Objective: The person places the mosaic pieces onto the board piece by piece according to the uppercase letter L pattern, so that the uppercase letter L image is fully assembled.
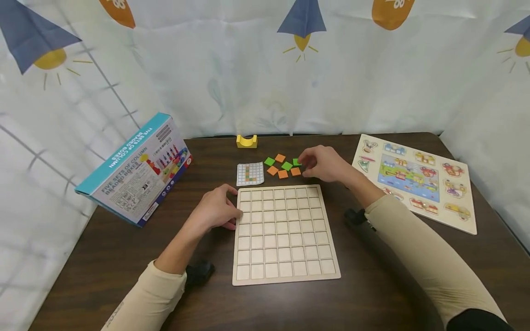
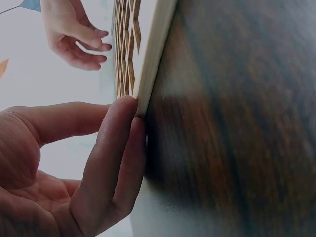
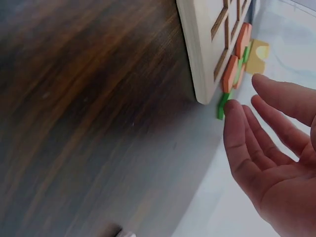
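Observation:
A pale wooden grid board [image 1: 285,234] lies flat on the dark table. My left hand [image 1: 217,208] is at its left side, fingertips touching the edge [image 2: 153,54]; in the left wrist view the fingers are mostly straight. Beyond the board's far edge lie several small square tiles, some orange [image 1: 283,174], some green [image 1: 287,166]. My right hand [image 1: 323,163] hovers by the rightmost green tile [image 1: 296,162]. In the right wrist view, the thumb and fingers are apart with nothing between them, near that green tile [image 3: 223,107]. A small pattern card [image 1: 250,174] with a coloured grid lies left of the tiles.
A yellow curved block [image 1: 246,141] stands at the table's back edge. On the left, a blue and white toy box [image 1: 141,170] stands at an angle. A wooden picture puzzle [image 1: 418,179] lies on the right, beside my right forearm. A patterned curtain [image 1: 248,69] hangs behind.

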The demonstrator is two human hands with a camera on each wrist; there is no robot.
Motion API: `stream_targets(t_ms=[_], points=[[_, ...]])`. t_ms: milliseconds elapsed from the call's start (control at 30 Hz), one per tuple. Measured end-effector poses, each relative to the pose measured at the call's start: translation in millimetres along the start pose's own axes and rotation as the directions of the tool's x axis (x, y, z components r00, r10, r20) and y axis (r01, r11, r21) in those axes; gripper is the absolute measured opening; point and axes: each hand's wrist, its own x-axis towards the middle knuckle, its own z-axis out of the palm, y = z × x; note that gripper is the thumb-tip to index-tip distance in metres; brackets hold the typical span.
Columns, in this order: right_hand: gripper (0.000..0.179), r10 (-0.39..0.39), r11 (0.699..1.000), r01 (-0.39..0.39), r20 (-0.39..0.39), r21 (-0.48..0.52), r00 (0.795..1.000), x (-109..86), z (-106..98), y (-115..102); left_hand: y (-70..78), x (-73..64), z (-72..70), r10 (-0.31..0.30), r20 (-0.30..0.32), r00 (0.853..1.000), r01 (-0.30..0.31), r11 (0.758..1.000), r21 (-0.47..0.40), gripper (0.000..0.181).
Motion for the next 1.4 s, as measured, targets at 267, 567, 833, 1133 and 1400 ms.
stream_targets(t_ms=[267, 567, 833, 1133, 1400], points=[[0.033, -0.021, 1.0, 0.021, 0.028, 0.003, 0.999, 17.3, 11, -4, -0.2, -0.1, 1.6, -0.015, -0.012, 1.0, 0.015, 1.0, 0.014, 0.069], [0.031, 0.025, 1.0, -0.025, 0.015, 0.007, 1.0, 18.7, 13, -5, 2.5, 1.9, 2.0, -0.024, -0.025, 0.999, 0.024, 1.0, 0.017, 0.068], [0.028, 0.011, 1.0, -0.011, 0.009, 0.02, 1.0, 16.2, 16, -4, 0.4, -0.2, 2.6, -0.007, -0.021, 1.0, 0.007, 1.0, 0.01, 0.075], [0.031, 0.027, 0.999, -0.027, 0.024, 0.019, 0.999, 14.5, 13, -6, -1.3, -0.3, 1.5, 0.008, -0.041, 0.999, -0.008, 1.0, -0.004, 0.075], [0.03, 0.06, 0.998, -0.061, 0.013, 0.028, 0.998, 6.7, 9, -6, -0.3, -0.8, 1.8, 0.005, -0.035, 0.999, -0.006, 1.0, -0.003, 0.074]])
